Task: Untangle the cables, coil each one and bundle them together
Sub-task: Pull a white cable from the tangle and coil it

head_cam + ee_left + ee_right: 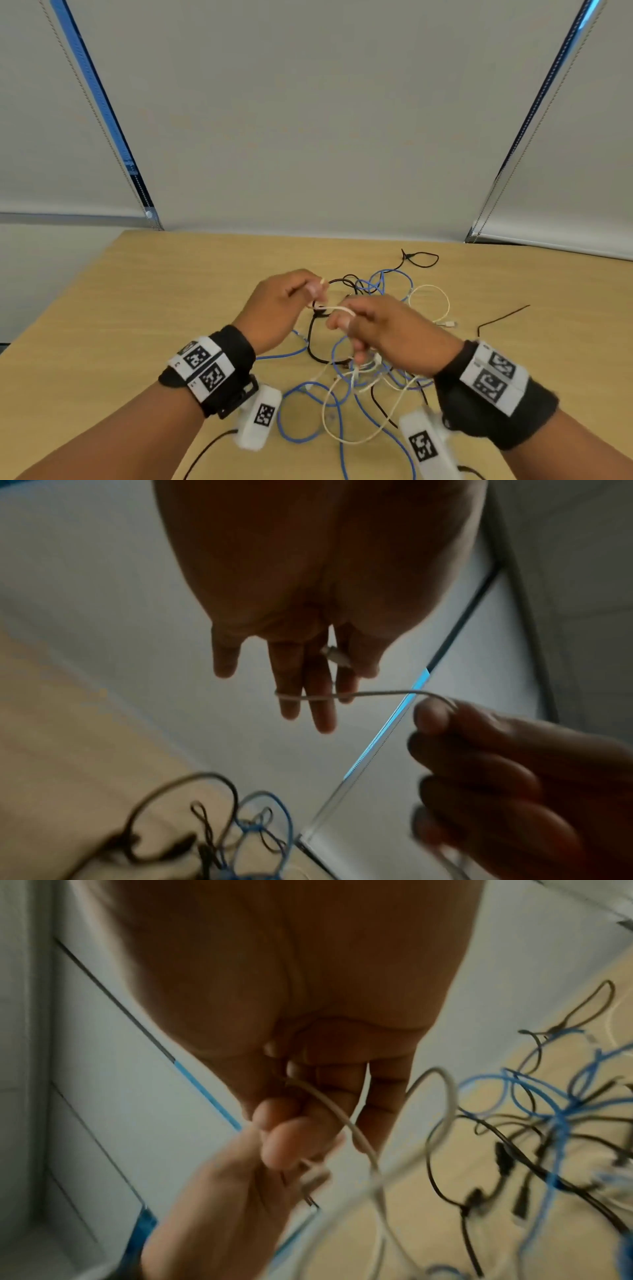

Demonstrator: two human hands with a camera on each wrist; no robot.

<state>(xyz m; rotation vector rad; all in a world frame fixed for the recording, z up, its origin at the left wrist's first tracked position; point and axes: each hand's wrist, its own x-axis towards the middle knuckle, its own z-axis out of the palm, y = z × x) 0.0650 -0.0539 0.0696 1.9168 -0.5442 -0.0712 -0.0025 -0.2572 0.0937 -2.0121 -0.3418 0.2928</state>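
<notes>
A white cable point(337, 309) runs taut between both hands above the tangle of cables point(363, 359) on the desk point(171, 291). The left hand point(277, 308), at ten o'clock, pinches its plug; the right hand point(390, 335) grips the cord.

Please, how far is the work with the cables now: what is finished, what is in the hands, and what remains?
Finished: nothing; no coil or bundle is visible. In hand: the left hand pinches the white cable by its plug, one turn lying across its fingers, and the right hand feeds it. Left: the blue cables and black cables lie tangled on the table.
</notes>
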